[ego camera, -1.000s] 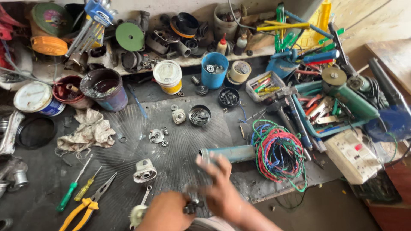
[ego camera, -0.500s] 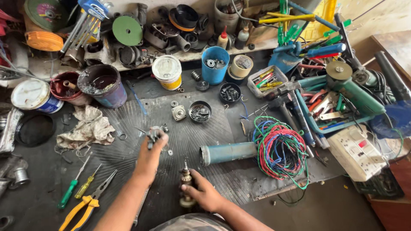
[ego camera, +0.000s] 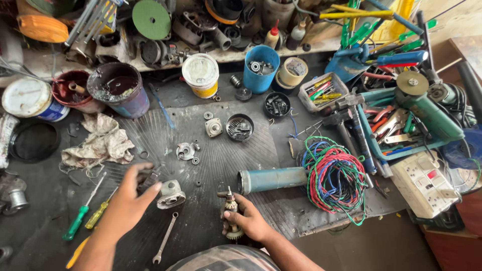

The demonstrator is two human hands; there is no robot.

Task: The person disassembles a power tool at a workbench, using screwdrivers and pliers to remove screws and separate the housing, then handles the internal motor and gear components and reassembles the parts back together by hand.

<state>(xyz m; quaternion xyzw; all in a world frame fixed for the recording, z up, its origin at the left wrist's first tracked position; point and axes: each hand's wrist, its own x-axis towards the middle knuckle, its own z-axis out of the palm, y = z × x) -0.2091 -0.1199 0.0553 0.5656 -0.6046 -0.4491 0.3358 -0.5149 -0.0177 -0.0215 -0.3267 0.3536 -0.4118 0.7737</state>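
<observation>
Workbench seen from above, covered by a dark ribbed rubber mat (ego camera: 226,160).

Right hand (ego camera: 248,221), near the front edge: fingers clamped around a small motor armature (ego camera: 231,213), held upright, shaft tip pointing up, gear end at the bottom.

Left hand (ego camera: 128,200), left of centre: fingers closed on a small dark part (ego camera: 148,178), kind not discernible; fingertips just beside a grey metal gear housing (ego camera: 170,194) resting on the mat.

In front of the housing: a combination spanner (ego camera: 164,244), lying diagonally. Left of the left hand: a green-handled screwdriver (ego camera: 76,223) and a yellow-handled screwdriver (ego camera: 98,215), side by side.

Centre of mat: a round bearing plate (ego camera: 186,150), a square flanged cap (ego camera: 214,127), a shallow black dish of small parts (ego camera: 239,127).

Right of the armature: a blue-grey motor casing tube (ego camera: 273,179) on its side, touching a coil of red, blue and green wire (ego camera: 335,178).

Left: a crumpled dirty rag (ego camera: 103,143).

Rear: a blue cup of bearings (ego camera: 261,69), a white tub (ego camera: 201,75).

Far right: a green angle grinder (ego camera: 427,108), a white socket box (ego camera: 424,183).
</observation>
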